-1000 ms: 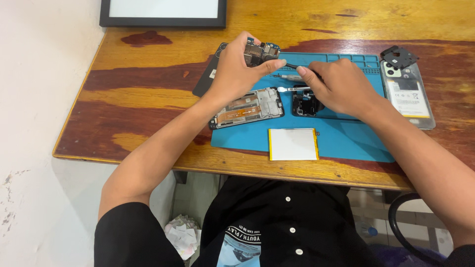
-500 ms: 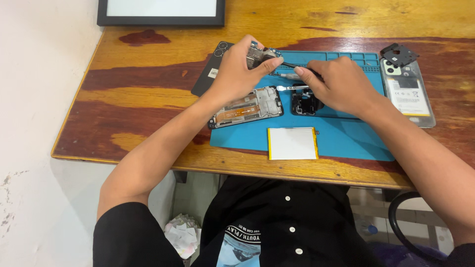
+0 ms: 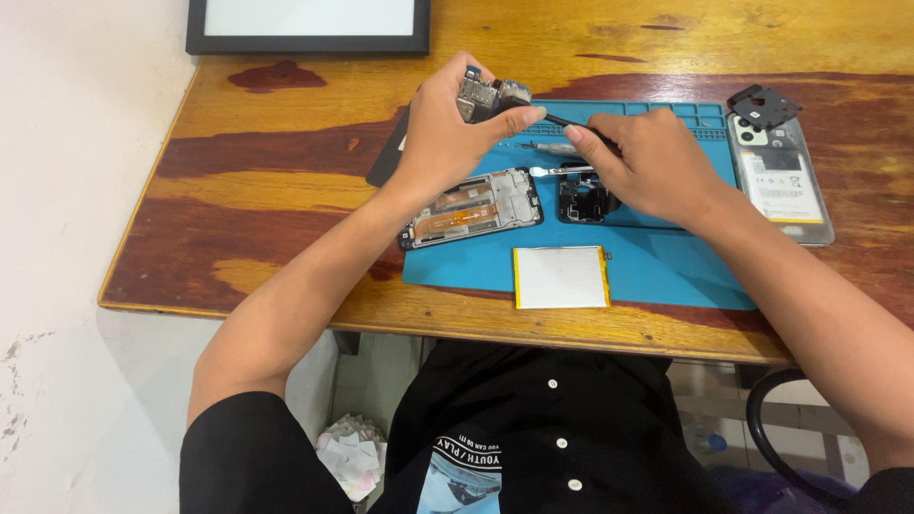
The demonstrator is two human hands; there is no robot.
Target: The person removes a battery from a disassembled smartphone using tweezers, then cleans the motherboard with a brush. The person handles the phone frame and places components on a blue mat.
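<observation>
My left hand (image 3: 447, 128) grips a small phone circuit board (image 3: 490, 95), raised above the blue repair mat (image 3: 657, 262). My right hand (image 3: 647, 162) holds a thin dark tool (image 3: 562, 122) whose tip points at the board. Below the hands, an opened phone frame (image 3: 473, 207) lies on the mat with its inner parts showing. A small black phone part (image 3: 581, 200) sits beside it, partly under my right hand. A flat white battery (image 3: 561, 277) rests at the mat's near edge.
A phone back cover (image 3: 783, 181) and a black camera-cover piece (image 3: 764, 105) lie at the mat's right end. Tweezers (image 3: 557, 171) rest on the mat. A dark-framed white panel (image 3: 309, 24) stands at the back. The wooden table (image 3: 267, 200) ends at the left, near a white wall.
My left hand has lifted the circuit board higher off the mat and turned it. My right hand has shifted slightly, bringing the tool toward the board.
</observation>
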